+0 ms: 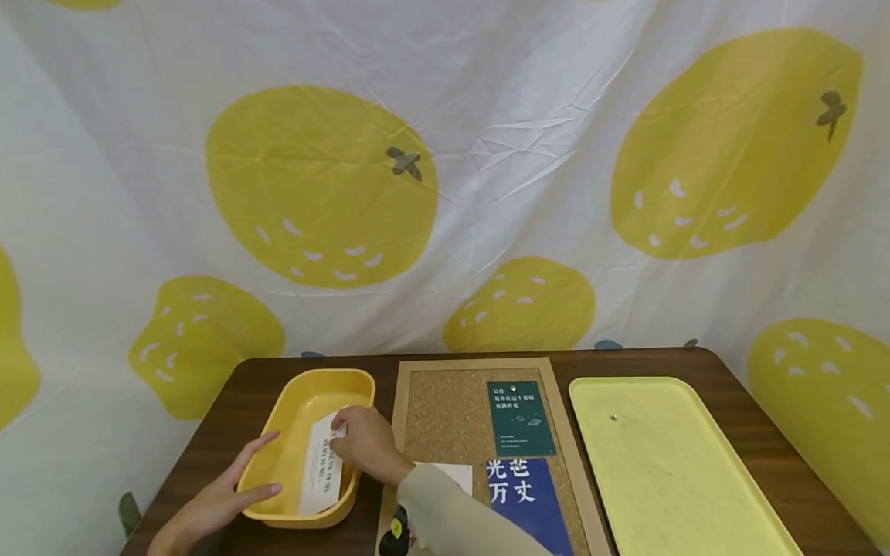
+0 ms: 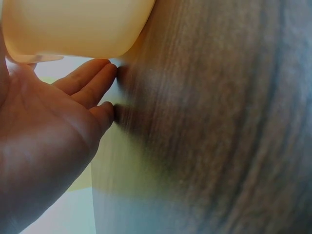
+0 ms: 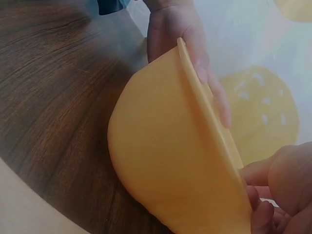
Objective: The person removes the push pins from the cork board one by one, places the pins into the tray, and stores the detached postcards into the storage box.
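A yellow plastic tub (image 1: 280, 463) stands on the left of the table. Inside it a white card (image 1: 320, 472) with printed characters lies at a slant. My right hand (image 1: 371, 444) reaches over the tub's right rim and pinches the card's upper right part; the fingertips are partly hidden. In the right wrist view the tub wall (image 3: 161, 131) blocks sight of the card. At the left rim my left hand (image 1: 219, 494) rests, thumb and forefinger spread over the edge. Its other fingers (image 2: 92, 85) stretch straight, below the tub's side, near the table surface.
A framed corkboard (image 1: 441, 417) lies mid-table. On it are a green card (image 1: 521, 421) with a pin, a blue card (image 1: 531, 510), and a white card (image 1: 452, 475) partly behind my right sleeve. Rightward lies a pale yellow tray (image 1: 667, 463) holding a small pin (image 1: 613, 418).
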`<state>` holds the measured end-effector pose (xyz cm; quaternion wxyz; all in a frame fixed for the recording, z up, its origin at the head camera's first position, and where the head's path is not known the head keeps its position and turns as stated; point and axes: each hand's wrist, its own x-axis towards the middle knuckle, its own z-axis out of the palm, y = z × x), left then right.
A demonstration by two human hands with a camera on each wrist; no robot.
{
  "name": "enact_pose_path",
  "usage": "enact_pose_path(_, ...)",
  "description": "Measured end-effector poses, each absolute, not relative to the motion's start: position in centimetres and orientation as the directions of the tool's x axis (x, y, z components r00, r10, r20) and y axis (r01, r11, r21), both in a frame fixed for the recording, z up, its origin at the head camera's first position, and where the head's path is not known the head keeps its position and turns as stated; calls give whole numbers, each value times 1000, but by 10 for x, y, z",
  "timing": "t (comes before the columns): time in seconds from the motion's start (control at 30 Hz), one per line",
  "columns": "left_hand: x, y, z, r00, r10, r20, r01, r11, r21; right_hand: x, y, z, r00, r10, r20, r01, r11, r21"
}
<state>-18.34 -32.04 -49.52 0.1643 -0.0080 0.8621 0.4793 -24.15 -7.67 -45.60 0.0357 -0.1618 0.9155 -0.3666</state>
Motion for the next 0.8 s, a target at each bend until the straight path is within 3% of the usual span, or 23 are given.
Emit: enact_pose_path(0.8, -182, -323, -494, -946, 195, -259, -125, 519, 846, -242, -75, -455, -932, -351, 93, -325, 693, -644)
